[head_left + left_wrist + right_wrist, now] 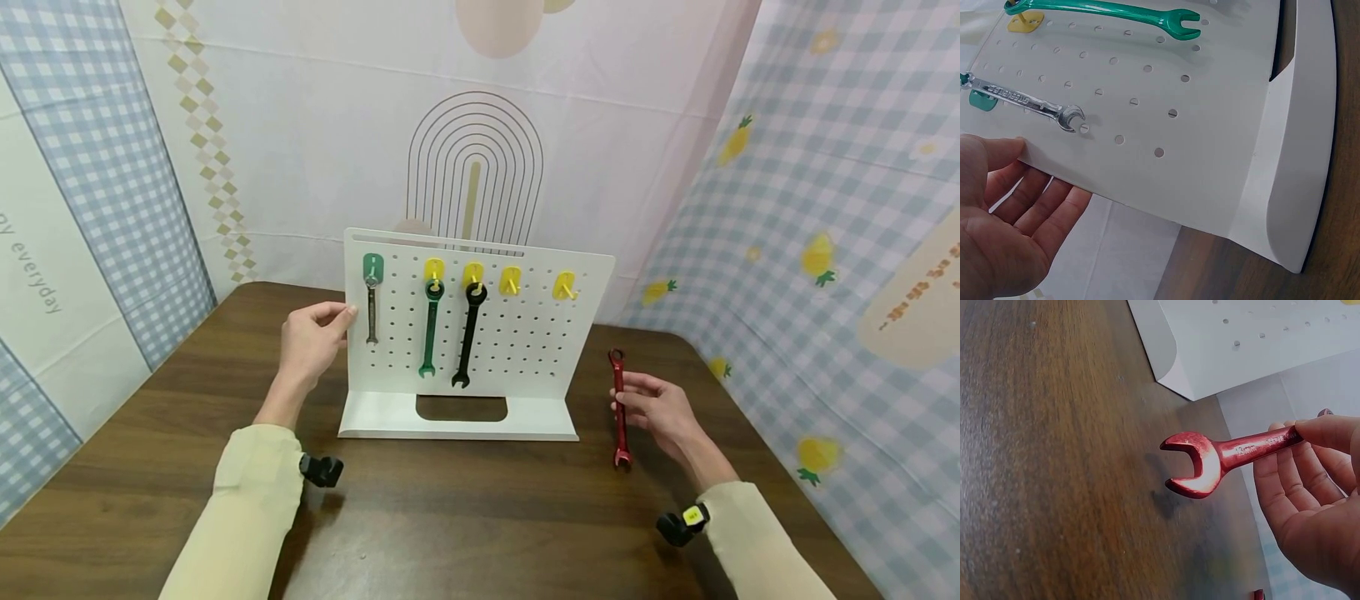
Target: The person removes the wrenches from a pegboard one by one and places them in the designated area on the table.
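Observation:
A white pegboard (517, 333) stands upright on its base. My left hand (311, 342) pinches its left edge, thumb (1007, 152) on the front face and fingers behind. Closest to that hand hangs a small silver wrench (1029, 106) on a green hook (372, 265). Further right, a green wrench (430, 333) and a black wrench (468, 337) hang from yellow hooks. Right of the board, my right hand (660, 410) holds a red combination wrench (620, 408) by its shaft, between thumb and fingers. Its open end (1200, 469) points down over the table.
Two yellow hooks (511, 282) on the board's right part carry nothing. The board's base lip (457, 428) juts forward on the brown wooden table (450, 517). Patterned cloth (300, 150) hangs behind and at both sides.

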Demonstrator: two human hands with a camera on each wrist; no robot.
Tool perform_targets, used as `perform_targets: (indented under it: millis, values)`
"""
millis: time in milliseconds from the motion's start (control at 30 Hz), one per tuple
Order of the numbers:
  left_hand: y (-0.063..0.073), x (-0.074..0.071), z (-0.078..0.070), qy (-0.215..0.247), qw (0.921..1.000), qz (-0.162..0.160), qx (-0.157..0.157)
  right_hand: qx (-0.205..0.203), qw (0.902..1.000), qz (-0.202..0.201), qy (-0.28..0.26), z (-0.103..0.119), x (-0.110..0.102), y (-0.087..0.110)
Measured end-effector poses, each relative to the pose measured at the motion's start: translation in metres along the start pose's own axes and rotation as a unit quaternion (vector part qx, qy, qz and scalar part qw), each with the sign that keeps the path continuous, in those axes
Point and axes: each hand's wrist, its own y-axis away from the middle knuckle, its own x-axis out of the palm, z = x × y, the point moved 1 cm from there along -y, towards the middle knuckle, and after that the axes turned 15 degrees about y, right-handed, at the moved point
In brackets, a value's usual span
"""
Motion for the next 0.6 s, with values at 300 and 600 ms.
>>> perform_targets:
  millis: [300, 600]
  values:
    - [-0.0001, -0.0001, -0.0002, 0.0, 1.0, 0.001, 0.001, 0.0, 1.0, 0.002, -0.007, -0.0021, -0.0027, -0.0012]
    - [0.0, 0.0005, 0.0004, 0.001, 1.0, 0.0, 0.001, 0.0, 0.9999, 0.006, -0.015, -0.0043, -0.0056, 0.0004]
